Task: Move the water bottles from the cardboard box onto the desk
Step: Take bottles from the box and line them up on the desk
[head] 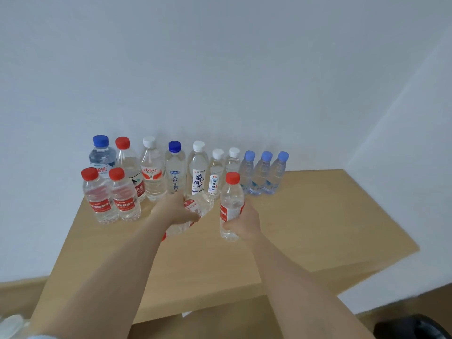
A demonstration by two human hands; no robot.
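Well advanced, judging by the light wooden worktop (318,216): twelve clear plastic water bottles (175,182) already upright at its far left, close against the white wall (220,69). Two more in the hands, not yet set down and released. No cardboard box anywhere in view, so remaining stock impossible to judge.

Left hand (181,212) wrapped around a small clear red-labelled bottle (199,206), tilted, base toward the far row, red cap toward the near edge, low over the wood. Right hand (244,222) gripping the lower body of a matching red-capped bottle (231,194), upright, just right of the tilted one; base touching the worktop or hovering, hard to say.

Counted, fourteen bottles in all. Far row, ten, left to right: one stout bottle with a dark blue cap (102,157), one tall red-capped bottle (127,160), one tall white-capped bottle (152,177), one slim bottle with a dark blue cap (174,165), a second tall white-capped bottle (198,167), two short white-capped bottles (216,172), three short pale-blue-capped bottles (263,174). Near row, at left, two short red-capped bottles with red labels (100,199), side by side. By cap: five red, four white, two dark blue, three pale blue.

Left to do, most likely: stand both held bottles beside the others, let go, then back to the box for any remainder.
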